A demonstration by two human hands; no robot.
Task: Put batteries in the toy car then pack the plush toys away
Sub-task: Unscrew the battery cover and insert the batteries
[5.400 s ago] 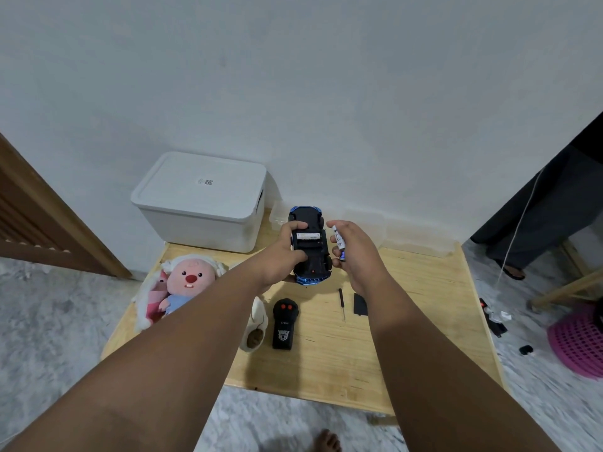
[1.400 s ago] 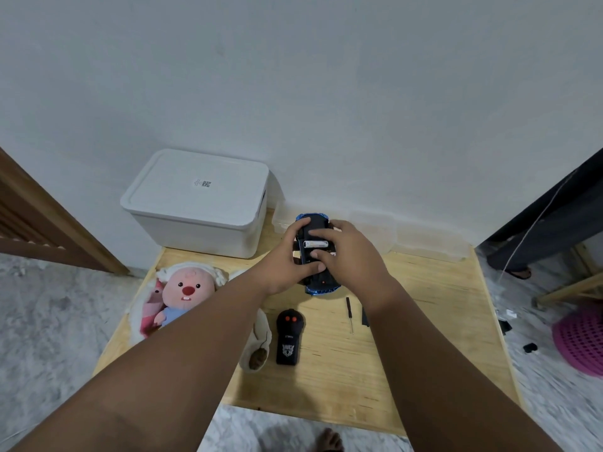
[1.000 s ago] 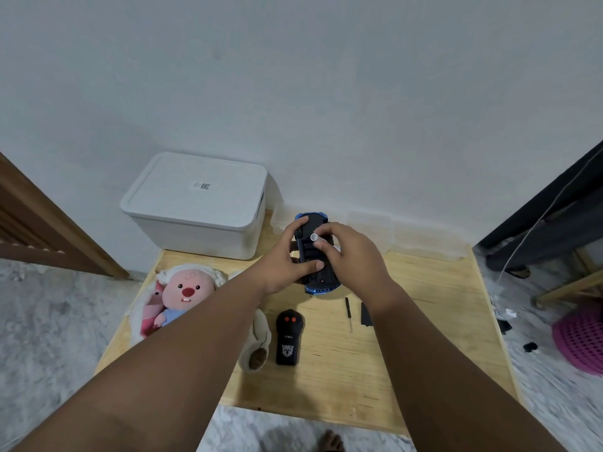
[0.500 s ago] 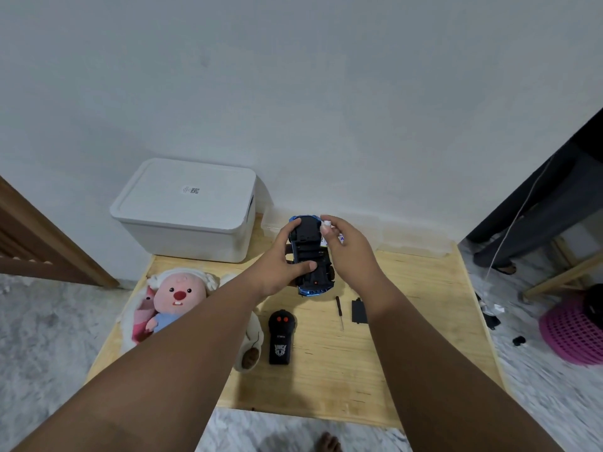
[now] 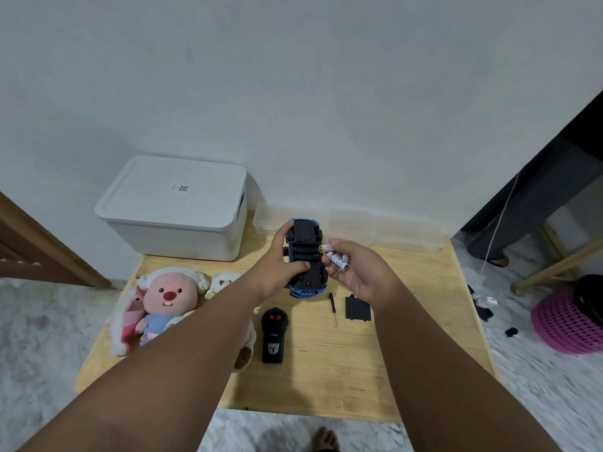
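Off the battery bay now, unlike half a second ago: pinches a small bunch of white cylindrical batteries (image 5: 337, 261) in the right hand (image 5: 362, 272), just right of the car; at least two, exact count unclear. Grips the blue-and-black plastic toy car (image 5: 305, 252) belly-up in the left hand (image 5: 280, 259), fingers curled round it, above the pale wooden table (image 5: 326, 370). Lying on the table: at least two soft plush toys (image 5: 166, 298), one black remote (image 5: 274, 334), one thin screwdriver (image 5: 332, 308), one flat black cover (image 5: 358, 308), one white lidded plastic box (image 5: 176, 203).
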